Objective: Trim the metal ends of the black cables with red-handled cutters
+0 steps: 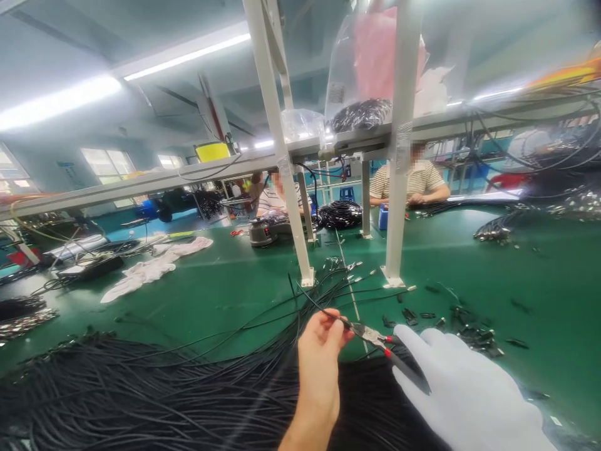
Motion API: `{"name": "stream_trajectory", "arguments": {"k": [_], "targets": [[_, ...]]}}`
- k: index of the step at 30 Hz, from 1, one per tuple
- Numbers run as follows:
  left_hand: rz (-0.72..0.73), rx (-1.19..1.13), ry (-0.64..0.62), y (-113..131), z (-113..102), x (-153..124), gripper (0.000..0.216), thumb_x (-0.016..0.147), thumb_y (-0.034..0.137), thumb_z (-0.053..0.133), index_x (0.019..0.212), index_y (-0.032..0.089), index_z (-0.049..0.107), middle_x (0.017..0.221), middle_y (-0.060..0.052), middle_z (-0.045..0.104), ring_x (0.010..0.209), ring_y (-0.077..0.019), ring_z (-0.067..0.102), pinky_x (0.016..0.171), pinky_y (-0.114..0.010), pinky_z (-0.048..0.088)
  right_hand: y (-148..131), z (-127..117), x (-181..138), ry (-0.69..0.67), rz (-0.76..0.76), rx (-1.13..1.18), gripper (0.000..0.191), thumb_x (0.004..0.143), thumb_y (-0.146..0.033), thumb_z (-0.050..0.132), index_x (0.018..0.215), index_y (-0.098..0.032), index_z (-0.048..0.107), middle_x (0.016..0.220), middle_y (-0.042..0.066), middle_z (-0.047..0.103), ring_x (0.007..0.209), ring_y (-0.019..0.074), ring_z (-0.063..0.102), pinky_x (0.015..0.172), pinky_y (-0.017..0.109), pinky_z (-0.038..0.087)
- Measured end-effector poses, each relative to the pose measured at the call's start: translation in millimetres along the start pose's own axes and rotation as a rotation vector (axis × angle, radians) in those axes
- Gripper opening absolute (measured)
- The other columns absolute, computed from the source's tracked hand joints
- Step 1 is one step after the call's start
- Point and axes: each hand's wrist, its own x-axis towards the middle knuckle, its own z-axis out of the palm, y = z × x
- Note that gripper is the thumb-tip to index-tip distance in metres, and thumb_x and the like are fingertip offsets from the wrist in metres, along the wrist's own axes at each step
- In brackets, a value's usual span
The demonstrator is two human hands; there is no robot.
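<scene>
My bare left hand [323,351] pinches a thin black cable [312,302] near one end. In my right hand [469,388], which wears a white glove, are pliers [373,336] with red and black handles. The pliers' jaws point left and meet the cable end right beside my left fingertips; whether they grip it I cannot tell. Beneath both hands spreads a big heap of black cables [141,388]. Past my left hand, several loose cable ends with light metallic tips [354,266] lie on the green table [244,275].
Small black connector pieces [474,332] lie scattered at right. White uprights [397,188] carry a shelf over the table. A white cloth [154,266] lies at left. A dark device [270,232], coiled cable [340,214] and two people are across the table.
</scene>
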Motion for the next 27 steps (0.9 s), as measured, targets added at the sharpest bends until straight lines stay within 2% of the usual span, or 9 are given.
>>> {"name": "stream_trajectory", "arguments": {"k": [5,10,15,18,27], "targets": [[-0.227,-0.101,-0.127,14.2,-14.7,12.6,0.042,0.057,0.028,0.093,0.090,0.013,0.072,0.078,-0.003,0.069,0.071,-0.0131,0.064,0.071,-0.027,0.054,15.6,-0.8,5.4,0.062,0.009,0.015,0.042,0.087,-0.038,0.052,0.124,-0.019,0.055,0.104,0.012,0.064,0.088,0.0255,0.064,0.054,0.031,0.051],[-0.362,-0.045,-0.252,16.4,-23.1,16.5,0.043,0.059,0.027,0.093,0.095,0.012,0.074,0.078,-0.003,0.069,0.068,-0.0106,0.062,0.069,-0.024,0.051,20.6,1.2,9.5,0.145,-0.080,0.076,0.045,0.087,-0.038,0.054,0.126,-0.016,0.055,0.109,0.014,0.062,0.101,0.0300,0.060,0.065,0.036,0.056],[-0.400,0.031,-0.326,15.9,-21.6,13.9,0.042,0.062,0.028,0.091,0.097,0.011,0.075,0.079,-0.005,0.069,0.068,-0.0106,0.060,0.070,-0.025,0.050,15.2,0.7,11.4,0.218,-0.136,0.139,0.042,0.086,-0.032,0.054,0.124,-0.013,0.057,0.109,0.017,0.061,0.103,0.0346,0.059,0.073,0.045,0.056],[-0.405,0.082,-0.345,17.9,-20.8,12.5,0.043,0.062,0.030,0.091,0.097,0.010,0.076,0.079,-0.006,0.069,0.069,-0.0113,0.061,0.073,-0.026,0.050,14.1,-0.6,12.4,0.242,-0.149,0.151,0.041,0.086,-0.029,0.055,0.123,-0.013,0.057,0.111,0.017,0.061,0.104,0.0352,0.059,0.073,0.046,0.056],[-0.416,0.289,-0.427,22.2,-27.8,15.1,0.045,0.059,0.035,0.090,0.094,0.010,0.078,0.074,-0.004,0.068,0.064,-0.0114,0.059,0.068,-0.026,0.048,19.7,5.4,8.0,0.177,-0.189,0.186,0.045,0.085,-0.029,0.054,0.127,-0.014,0.054,0.119,0.018,0.059,0.112,0.0363,0.055,0.079,0.048,0.055]]}}
